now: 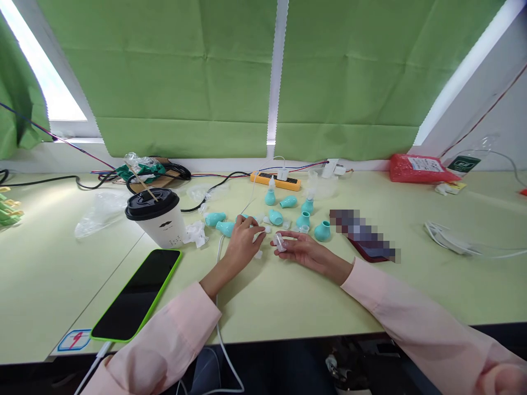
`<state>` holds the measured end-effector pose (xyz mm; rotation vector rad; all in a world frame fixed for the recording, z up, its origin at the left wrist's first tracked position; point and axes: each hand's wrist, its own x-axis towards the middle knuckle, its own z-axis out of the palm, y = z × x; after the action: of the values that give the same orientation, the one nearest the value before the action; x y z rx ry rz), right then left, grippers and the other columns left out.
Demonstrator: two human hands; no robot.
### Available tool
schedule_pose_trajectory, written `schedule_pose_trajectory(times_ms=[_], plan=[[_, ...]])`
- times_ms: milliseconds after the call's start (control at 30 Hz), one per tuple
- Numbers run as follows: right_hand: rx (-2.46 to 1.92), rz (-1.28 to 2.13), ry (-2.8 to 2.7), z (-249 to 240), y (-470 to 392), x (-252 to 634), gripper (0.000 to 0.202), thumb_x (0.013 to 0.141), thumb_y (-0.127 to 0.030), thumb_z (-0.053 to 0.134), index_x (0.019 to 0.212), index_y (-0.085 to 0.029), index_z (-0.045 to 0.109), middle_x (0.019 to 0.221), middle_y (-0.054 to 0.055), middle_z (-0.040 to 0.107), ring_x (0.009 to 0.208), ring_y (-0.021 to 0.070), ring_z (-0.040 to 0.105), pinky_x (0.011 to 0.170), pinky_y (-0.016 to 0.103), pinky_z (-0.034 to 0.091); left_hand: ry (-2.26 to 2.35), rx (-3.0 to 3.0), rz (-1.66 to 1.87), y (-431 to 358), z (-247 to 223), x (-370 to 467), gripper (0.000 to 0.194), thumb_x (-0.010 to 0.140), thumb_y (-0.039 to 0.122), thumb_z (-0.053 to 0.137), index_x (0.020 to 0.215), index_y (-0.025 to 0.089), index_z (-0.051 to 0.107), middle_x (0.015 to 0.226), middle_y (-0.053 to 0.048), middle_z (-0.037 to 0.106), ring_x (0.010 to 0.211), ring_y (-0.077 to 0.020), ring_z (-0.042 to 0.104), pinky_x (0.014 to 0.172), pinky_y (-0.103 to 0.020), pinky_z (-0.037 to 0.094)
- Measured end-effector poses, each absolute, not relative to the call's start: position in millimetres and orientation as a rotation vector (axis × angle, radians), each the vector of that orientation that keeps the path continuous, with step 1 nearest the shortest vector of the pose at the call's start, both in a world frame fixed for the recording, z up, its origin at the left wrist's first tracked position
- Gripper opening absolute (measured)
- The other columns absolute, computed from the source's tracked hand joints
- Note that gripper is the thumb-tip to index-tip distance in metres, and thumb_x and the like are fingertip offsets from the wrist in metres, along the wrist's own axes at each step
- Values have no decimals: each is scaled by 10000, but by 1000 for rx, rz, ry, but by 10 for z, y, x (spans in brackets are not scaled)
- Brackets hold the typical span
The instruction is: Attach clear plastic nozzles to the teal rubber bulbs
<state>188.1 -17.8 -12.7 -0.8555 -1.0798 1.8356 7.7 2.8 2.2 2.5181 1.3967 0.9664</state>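
In the middle of the table, my right hand (pixel 302 251) holds a small clear plastic tube (pixel 279 242) between thumb and fingers. My left hand (pixel 242 241) is beside it on the left, fingertips drawn together; whatever they grip is too small to make out. Small whitish plastic pieces (pixel 258 255) lie around the fingertips. Several turquoise bulbs are spread beyond and beside my hands. One open-necked bulb (pixel 322 231) stands right of my right hand, and another bulb (pixel 275 217) lies between and beyond both hands. Farther back, a bulb (pixel 270 197) stands upright with a clear tip on it.
On the left are a lidded paper cup (pixel 164 225), crumpled tissue (pixel 196 234) and a green-cased phone (pixel 138 296) with a cable. A dark pixelated object (pixel 364 236) lies on the right. Behind are a yellow power strip (pixel 275 181) and a red package (pixel 420 169).
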Motion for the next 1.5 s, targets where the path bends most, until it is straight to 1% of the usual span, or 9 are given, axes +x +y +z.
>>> schedule_pose_trajectory(times_ms=[100,200,500,633,800,967,1167,1400,1500], plan=[[-806,1806,-1052,-129,-194,1863,368,669,-173,613,1016,-167,489,945,58,611,836,160,604,766,277,482,1117,2273,1093,-60,115,75,210,763,258,472,888,192,628,758,-32,608,735,-144,450,623,-249,401],[-780,1757,-1030,-113,-219,1848,375,689,-175,596,1045,-183,477,964,50,609,891,155,584,751,239,482,981,2155,1085,-125,157,88,203,749,253,497,890,195,630,781,-25,626,718,-130,476,581,-224,397],[-767,1801,-987,-53,-307,1797,345,713,-214,566,1045,-213,474,915,22,627,903,153,578,751,287,478,1019,2112,1129,-148,109,121,223,757,272,492,931,220,621,713,-19,575,685,-118,478,632,-238,391],[-739,1848,-1001,-27,-326,1788,315,729,-220,542,1040,-225,488,963,19,608,932,161,561,756,293,467,1013,2145,1161,-165,98,133,225,762,281,486,937,227,617,704,-18,550,685,-121,459,633,-240,388],[-741,1848,-1048,-22,-321,1776,310,738,-239,525,1045,-225,486,1033,36,571,1002,179,514,792,339,440,1059,2281,1189,-194,45,159,260,800,251,426,1012,228,574,741,-30,513,732,-137,417,675,-263,378],[-760,1848,-1064,-49,-292,1783,308,732,-260,530,1034,-221,486,999,41,576,939,164,545,788,324,431,1074,2424,1142,-212,6,173,308,825,240,365,1096,210,510,786,-44,461,762,-148,381,713,-285,363],[-771,1816,-1009,-61,-282,1800,311,714,-239,554,1014,-226,472,856,10,580,733,105,569,689,265,454,1072,2473,1061,-265,41,175,355,843,266,307,1172,211,428,845,-56,421,817,-159,366,745,-300,356],[-780,1647,-1035,-20,-338,1762,375,678,-263,595,1023,-254,451,854,2,582,760,116,560,676,275,468,1019,2317,990,-301,47,192,392,844,282,302,1236,265,314,894,-46,398,879,-157,375,820,-332,339],[-784,1637,-1023,-27,-337,1752,329,673,-272,599,981,-229,493,839,2,592,750,115,566,683,272,470,991,2246,975,-299,26,199,402,842,284,310,1243,266,297,914,-43,387,909,-152,370,857,-326,326]])
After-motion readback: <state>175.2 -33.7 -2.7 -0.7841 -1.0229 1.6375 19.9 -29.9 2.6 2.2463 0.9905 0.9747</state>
